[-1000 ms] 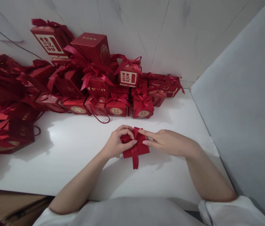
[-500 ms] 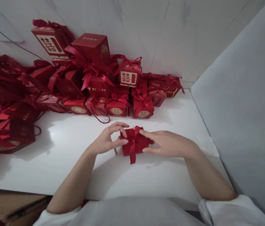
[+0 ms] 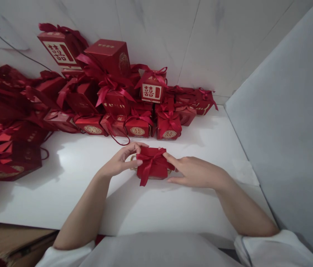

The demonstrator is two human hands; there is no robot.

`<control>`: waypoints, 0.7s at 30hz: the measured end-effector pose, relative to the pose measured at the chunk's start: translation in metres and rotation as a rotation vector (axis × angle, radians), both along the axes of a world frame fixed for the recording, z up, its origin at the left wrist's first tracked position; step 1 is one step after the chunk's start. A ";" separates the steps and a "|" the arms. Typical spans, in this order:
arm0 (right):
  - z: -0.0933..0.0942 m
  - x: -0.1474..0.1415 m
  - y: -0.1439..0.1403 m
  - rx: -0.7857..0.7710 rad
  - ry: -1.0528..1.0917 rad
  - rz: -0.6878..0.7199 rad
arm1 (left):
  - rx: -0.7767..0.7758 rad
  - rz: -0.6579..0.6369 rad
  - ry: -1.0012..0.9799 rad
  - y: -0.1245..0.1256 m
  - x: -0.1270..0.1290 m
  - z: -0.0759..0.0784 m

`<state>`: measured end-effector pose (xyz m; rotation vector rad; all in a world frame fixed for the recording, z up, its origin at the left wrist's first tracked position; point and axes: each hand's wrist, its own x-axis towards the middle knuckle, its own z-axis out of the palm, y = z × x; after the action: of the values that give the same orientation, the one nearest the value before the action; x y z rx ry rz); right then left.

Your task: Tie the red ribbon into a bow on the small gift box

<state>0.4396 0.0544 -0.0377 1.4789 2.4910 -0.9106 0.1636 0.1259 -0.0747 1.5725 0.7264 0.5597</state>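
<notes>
Left grip (image 3: pixel 119 161) and right grip (image 3: pixel 197 172) flank closed box (image 3: pixel 159 169).

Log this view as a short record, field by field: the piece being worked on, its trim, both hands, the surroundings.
Piece: small red cardboard box on the flat white tabletop
Trim: shiny red ribbon across its top, one end hanging past the near edge
Cord: gold-coloured loops at both sides
Left hand: at the box's left side; grip unclear
Right hand: at its right side; grip unclear
Behind: piled red cardboard boxes, many ribboned
</notes>
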 end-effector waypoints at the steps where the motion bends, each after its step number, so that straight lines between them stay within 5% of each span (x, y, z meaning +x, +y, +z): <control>1: -0.001 -0.001 0.000 0.003 0.006 -0.003 | 0.011 -0.045 0.003 0.001 -0.001 0.001; 11: -0.004 0.000 0.000 0.007 0.022 -0.023 | 0.145 -0.048 0.101 0.000 -0.001 0.000; 21: 0.000 0.000 0.003 -0.043 0.098 -0.021 | 0.106 0.184 0.085 0.003 0.006 -0.010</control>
<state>0.4392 0.0572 -0.0378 1.4845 2.5101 -1.0586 0.1692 0.1284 -0.0851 1.6455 0.9250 0.6785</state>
